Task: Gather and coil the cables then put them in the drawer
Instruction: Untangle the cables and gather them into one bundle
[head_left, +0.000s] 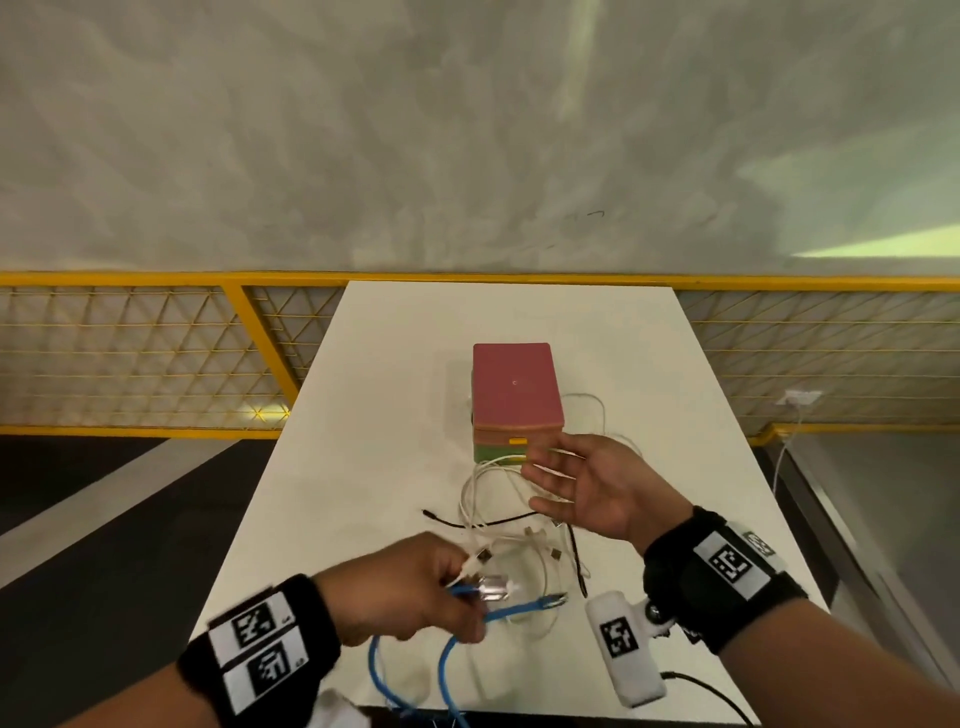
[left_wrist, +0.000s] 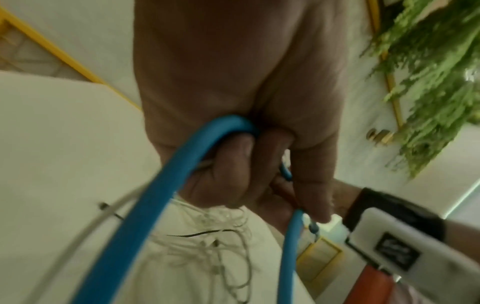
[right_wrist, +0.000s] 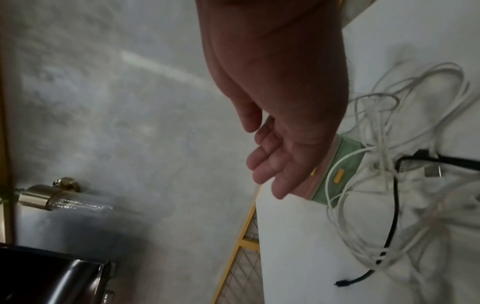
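Gathering: our left hand (head_left: 410, 587) pinches the blue cable (head_left: 519, 608); right hand (head_left: 587, 483) spread, next scooping the white cables (head_left: 488, 483).

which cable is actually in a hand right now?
The blue cable: the left hand grips it. The white cables and the black cable lie loose on the table; the right hand holds nothing.

We see tangled white cables (head_left: 488, 499) crowding the drawer box (head_left: 517, 400) front; bare table (head_left: 374, 395) lies left.
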